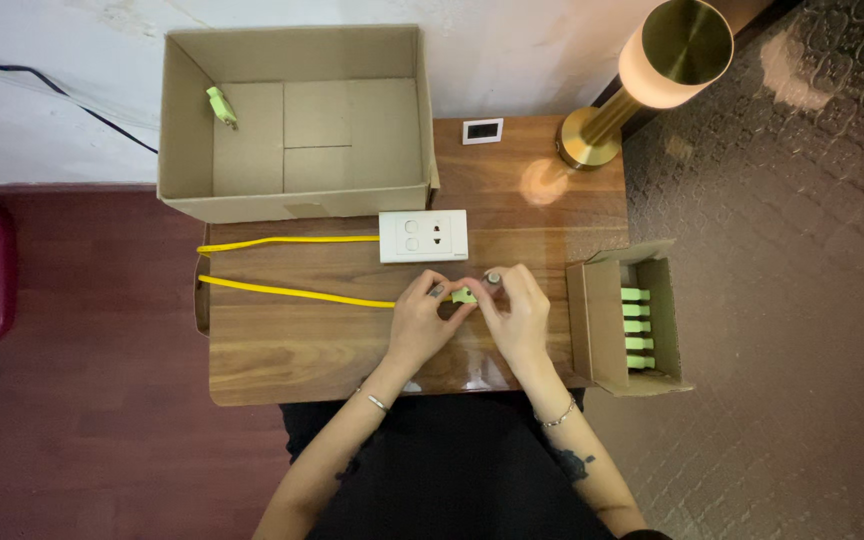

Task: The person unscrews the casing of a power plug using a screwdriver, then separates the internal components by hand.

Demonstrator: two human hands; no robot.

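Both hands are meeting over the wooden table (282, 350): the left hand (422, 318) and the right hand (518, 318) are pinching a small green plug (464, 295) between their fingertips. A yellow cable (292, 290) is running away to the left. Just beyond the hands, a white socket block (423, 236) is lying; to the right, a small carton (602, 325) of green plugs is sitting, and beyond the left hand a large cardboard box (292, 130).

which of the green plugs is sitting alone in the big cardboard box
The green plug at the big box's back left corner; the others sit in a row in the small box, and one is between both hands.
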